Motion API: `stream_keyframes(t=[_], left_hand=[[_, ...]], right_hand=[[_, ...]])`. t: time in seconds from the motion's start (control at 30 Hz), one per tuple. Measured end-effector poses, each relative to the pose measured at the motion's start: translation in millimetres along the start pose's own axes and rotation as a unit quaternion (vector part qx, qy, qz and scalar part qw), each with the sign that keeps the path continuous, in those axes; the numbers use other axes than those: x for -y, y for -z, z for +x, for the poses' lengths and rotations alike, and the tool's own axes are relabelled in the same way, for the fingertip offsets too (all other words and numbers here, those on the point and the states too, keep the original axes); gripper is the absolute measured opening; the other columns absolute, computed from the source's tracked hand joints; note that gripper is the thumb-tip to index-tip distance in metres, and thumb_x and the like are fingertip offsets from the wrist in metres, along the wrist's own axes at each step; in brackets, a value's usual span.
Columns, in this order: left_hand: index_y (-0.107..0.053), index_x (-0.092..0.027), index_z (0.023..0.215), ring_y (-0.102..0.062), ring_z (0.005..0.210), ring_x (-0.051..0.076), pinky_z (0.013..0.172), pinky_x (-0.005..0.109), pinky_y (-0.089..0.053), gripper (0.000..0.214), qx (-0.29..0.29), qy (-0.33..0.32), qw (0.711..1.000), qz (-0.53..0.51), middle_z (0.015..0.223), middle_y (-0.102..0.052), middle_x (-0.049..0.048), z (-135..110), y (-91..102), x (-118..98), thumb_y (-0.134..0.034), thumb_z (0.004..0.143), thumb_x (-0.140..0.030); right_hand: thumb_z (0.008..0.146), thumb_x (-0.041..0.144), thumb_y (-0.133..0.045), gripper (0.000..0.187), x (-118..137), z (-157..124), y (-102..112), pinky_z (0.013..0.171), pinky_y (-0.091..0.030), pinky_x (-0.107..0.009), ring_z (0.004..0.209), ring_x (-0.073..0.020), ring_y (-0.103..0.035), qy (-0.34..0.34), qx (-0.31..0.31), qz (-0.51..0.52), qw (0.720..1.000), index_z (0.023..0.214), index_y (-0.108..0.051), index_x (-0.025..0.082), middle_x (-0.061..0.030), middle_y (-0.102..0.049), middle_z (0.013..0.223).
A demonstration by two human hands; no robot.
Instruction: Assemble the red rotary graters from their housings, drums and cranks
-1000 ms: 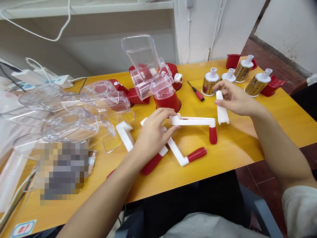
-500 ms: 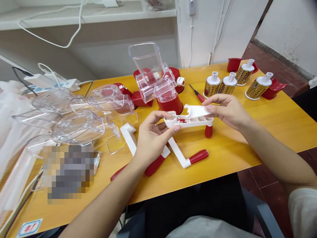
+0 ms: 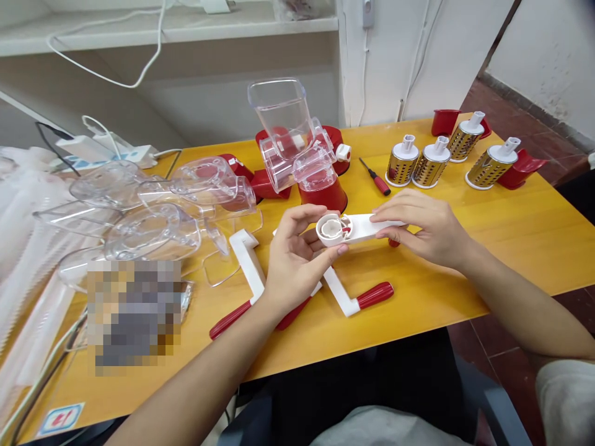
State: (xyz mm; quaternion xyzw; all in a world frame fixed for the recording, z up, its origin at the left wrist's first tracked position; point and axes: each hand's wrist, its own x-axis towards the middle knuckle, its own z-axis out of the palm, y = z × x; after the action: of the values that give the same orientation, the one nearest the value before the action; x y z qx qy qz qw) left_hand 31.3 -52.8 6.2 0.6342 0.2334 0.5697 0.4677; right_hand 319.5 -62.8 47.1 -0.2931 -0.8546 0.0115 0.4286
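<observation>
Both my hands hold one white crank handle [image 3: 353, 228] just above the yellow table [image 3: 520, 235]. My left hand [image 3: 295, 263] pinches its round hub end between thumb and fingers. My right hand [image 3: 425, 230] lies over the arm of the crank with the fingers closed on a white cover piece pressed against it. The crank's red grip is mostly hidden behind my right hand. Three more white cranks with red grips [image 3: 360, 298] lie on the table below my hands.
Clear plastic hoppers [image 3: 153, 214] are piled at the left. An assembled red-based grater [image 3: 302, 152] stands at the middle back. Several metal grater drums [image 3: 430, 162], red cups and a red-handled screwdriver [image 3: 377, 178] sit at the back right. The table's front edge is close.
My right hand brought the white cover piece from the right onto the crank. My left hand lifted the crank's hub end and turned it toward me.
</observation>
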Motion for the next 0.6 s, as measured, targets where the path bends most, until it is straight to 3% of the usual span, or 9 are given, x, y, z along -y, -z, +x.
stream_keyframes(t=[0.1, 0.27, 0.43, 0.5, 0.6], left_hand=[[-0.076, -0.03, 0.14, -0.091, 0.125, 0.019, 0.101, 0.024, -0.077, 0.071, 0.002, -0.002, 1.0, -0.004, 0.141, -0.09, 0.0043, -1, -0.9, -4, -0.116, 0.083, -0.02], [-0.079, -0.028, 0.146, -0.09, 0.116, 0.019, 0.095, 0.025, -0.077, 0.07, 0.004, 0.024, 1.0, 0.018, 0.141, -0.089, 0.0066, -5, -2.1, -8, -0.114, 0.085, -0.021], [-0.085, -0.03, 0.151, -0.087, 0.125, 0.018, 0.104, 0.024, -0.073, 0.072, 0.017, 0.049, 0.999, 0.007, 0.144, -0.089, 0.0064, -8, -1.1, -11, -0.112, 0.085, -0.016], [-0.089, -0.029, 0.147, -0.087, 0.124, 0.019, 0.107, 0.025, -0.071, 0.071, 0.015, 0.068, 0.997, 0.012, 0.141, -0.09, 0.0067, -7, -1.2, -13, -0.114, 0.081, -0.017], [-0.093, -0.026, 0.134, -0.085, 0.111, 0.018, 0.099, 0.024, -0.07, 0.064, -0.002, 0.105, 0.994, 0.011, 0.128, -0.092, 0.006, -5, -2.3, -17, -0.118, 0.075, -0.02]], right_hand=[[0.11, 0.024, -0.087, 0.024, 0, -1, -5, 0.103, -0.072, -0.031, 0.113, -0.0162, -0.088, 0.01, -0.04, 0.016, 0.999, 0.134, -0.089, 0.02, -0.0072, -0.092, 0.124], [0.11, 0.02, -0.085, 0.024, 4, -2, -10, 0.097, -0.071, -0.031, 0.109, -0.0162, -0.084, 0.055, -0.02, -0.019, 0.998, 0.134, -0.089, 0.018, -0.0092, -0.089, 0.121], [0.11, 0.02, -0.085, 0.026, 6, -2, -6, 0.096, -0.07, -0.032, 0.109, -0.016, -0.081, 0.077, -0.014, -0.034, 0.996, 0.136, -0.087, 0.021, -0.0094, -0.087, 0.122], [0.111, 0.021, -0.084, 0.027, 7, -2, -7, 0.095, -0.07, -0.032, 0.108, -0.0161, -0.08, 0.088, -0.008, -0.038, 0.995, 0.137, -0.086, 0.02, -0.0099, -0.087, 0.122], [0.111, 0.022, -0.083, 0.027, 8, -3, -11, 0.094, -0.07, -0.033, 0.107, -0.0172, -0.079, 0.096, -0.004, -0.042, 0.995, 0.137, -0.085, 0.018, -0.0107, -0.086, 0.121]])
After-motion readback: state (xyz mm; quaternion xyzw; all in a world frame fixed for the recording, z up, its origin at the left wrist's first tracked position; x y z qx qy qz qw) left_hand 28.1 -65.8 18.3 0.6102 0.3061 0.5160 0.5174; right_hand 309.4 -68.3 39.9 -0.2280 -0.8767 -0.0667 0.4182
